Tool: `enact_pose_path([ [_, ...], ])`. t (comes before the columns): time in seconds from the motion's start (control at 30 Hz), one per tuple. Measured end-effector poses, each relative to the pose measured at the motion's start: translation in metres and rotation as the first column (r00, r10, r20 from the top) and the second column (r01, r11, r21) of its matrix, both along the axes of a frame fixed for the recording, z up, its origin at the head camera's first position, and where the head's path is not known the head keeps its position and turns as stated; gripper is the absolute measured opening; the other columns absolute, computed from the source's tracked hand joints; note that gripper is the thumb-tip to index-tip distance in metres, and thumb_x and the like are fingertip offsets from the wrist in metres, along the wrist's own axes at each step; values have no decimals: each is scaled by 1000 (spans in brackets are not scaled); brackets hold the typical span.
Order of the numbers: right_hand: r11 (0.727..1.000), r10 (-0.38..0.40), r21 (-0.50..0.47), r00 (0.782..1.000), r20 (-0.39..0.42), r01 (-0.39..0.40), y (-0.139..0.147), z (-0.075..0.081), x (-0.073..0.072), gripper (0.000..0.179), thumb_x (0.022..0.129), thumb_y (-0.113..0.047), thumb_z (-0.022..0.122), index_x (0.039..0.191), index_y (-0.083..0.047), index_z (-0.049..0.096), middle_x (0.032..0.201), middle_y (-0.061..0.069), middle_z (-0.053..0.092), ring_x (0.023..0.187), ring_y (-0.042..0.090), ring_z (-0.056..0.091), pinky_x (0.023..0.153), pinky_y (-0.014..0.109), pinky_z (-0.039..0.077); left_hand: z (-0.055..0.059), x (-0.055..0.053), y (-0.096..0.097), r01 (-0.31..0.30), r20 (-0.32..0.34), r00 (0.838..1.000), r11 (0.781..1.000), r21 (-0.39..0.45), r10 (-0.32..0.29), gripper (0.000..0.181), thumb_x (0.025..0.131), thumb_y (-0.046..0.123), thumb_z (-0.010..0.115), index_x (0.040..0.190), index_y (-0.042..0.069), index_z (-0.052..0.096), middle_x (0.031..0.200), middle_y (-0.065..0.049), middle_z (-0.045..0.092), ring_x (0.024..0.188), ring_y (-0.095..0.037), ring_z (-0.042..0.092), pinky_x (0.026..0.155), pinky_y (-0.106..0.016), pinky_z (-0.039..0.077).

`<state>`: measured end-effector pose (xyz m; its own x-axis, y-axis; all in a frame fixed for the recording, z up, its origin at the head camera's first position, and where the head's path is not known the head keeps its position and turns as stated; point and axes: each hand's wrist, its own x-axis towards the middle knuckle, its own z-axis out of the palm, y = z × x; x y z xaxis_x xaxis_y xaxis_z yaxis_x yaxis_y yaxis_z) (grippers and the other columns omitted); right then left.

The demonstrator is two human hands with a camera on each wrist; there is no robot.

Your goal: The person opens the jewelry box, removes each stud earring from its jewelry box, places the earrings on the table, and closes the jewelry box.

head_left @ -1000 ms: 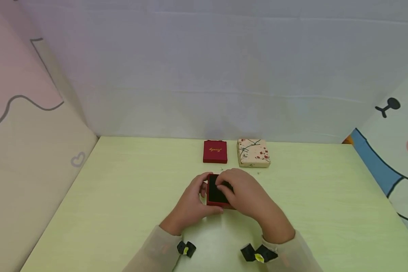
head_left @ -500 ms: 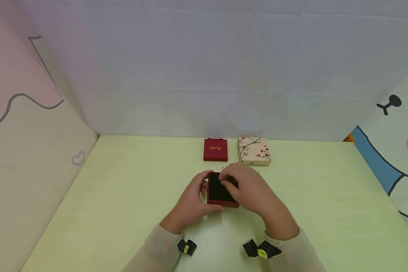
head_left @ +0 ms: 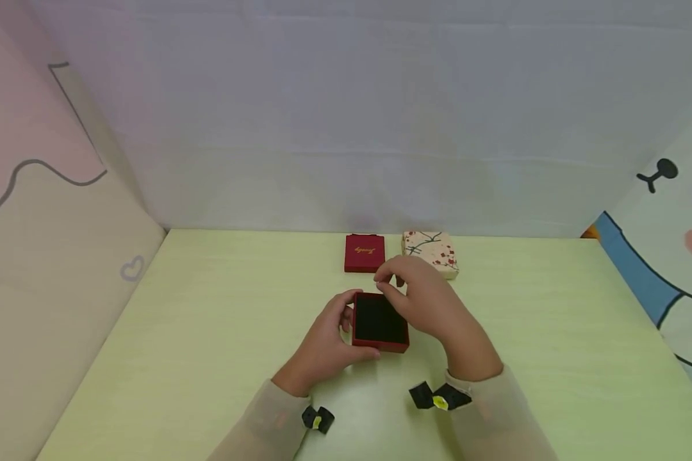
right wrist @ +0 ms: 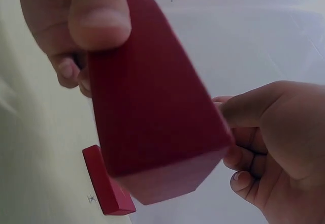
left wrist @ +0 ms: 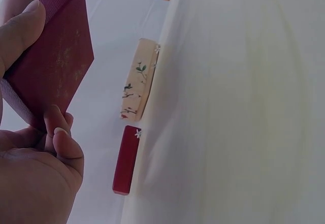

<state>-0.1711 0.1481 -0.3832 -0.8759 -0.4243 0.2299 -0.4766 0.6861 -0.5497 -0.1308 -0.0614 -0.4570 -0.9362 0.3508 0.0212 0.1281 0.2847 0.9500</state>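
Note:
My left hand [head_left: 325, 346] grips a small red jewelry box [head_left: 383, 347] from its left side, thumb along the near wall and fingers at the far left corner. Black padding [head_left: 377, 323] fills the top of the box. Over the box's far right corner is my right hand [head_left: 427, 298], fingers curled and thumb and index tips close together; I cannot tell if they pinch something small. In the left wrist view, the box's plain red underside [left wrist: 56, 61] shows, tilted, with the left fingers around its edge. Tiny pale flower-shaped pieces [left wrist: 138, 133] lie by the other boxes.
Toward the table's back edge lies a flat red box [head_left: 364, 254] with gold lettering. Right beside it is a cream box [head_left: 429, 246] with a blossom-branch print, partly behind the right hand. A pale curtain [head_left: 346, 128] stands behind the pale green table [head_left: 236, 288].
My right hand has lifted away from the padding and moved toward the far right, baring the black surface. The left hand keeps its grip on the jewelry box.

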Motion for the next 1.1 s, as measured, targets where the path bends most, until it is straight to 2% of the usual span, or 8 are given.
enact_pose_path([
  [0.23,999,-13,50,999,38,11,2,3,-19,12,98,-15,72,110,-13,74,106,-1,70,94,23,59,85,41,52,-2,-3,0,0,-3,1000,1000,12,0,93,76,27,95,152,16,43,115,-2,54,103,-22,50,85,-41,49],
  [0.43,994,20,103,998,59,-26,-3,2,-35,14,99,-14,70,112,-11,75,107,1,70,96,25,61,85,41,53,-4,-5,-1,-1,-9,1000,1000,18,2,95,75,26,95,153,13,42,114,-3,55,102,-22,51,84,-41,49],
  [0.67,981,54,179,990,127,-76,-9,-4,-53,14,100,-15,69,112,-11,75,103,0,70,91,20,60,86,41,53,-6,-5,-3,2,-9,1000,1000,28,-2,97,75,25,95,154,12,41,112,-2,56,102,-21,51,85,-42,49],
  [0.93,986,71,135,978,197,-99,-11,-13,-63,12,98,-14,71,109,-12,75,99,-1,69,89,20,61,84,39,54,-2,-4,-5,12,-12,1000,998,62,-11,94,74,22,95,152,14,42,110,-2,58,102,-22,53,84,-47,50],
  [1.1,988,78,108,967,241,-107,-11,-22,-70,12,98,-15,72,109,-11,76,98,-3,69,89,19,61,83,39,54,-3,-5,-5,21,-7,1000,998,65,-20,95,75,22,95,153,12,42,111,-2,58,102,-21,53,84,-45,50],
])
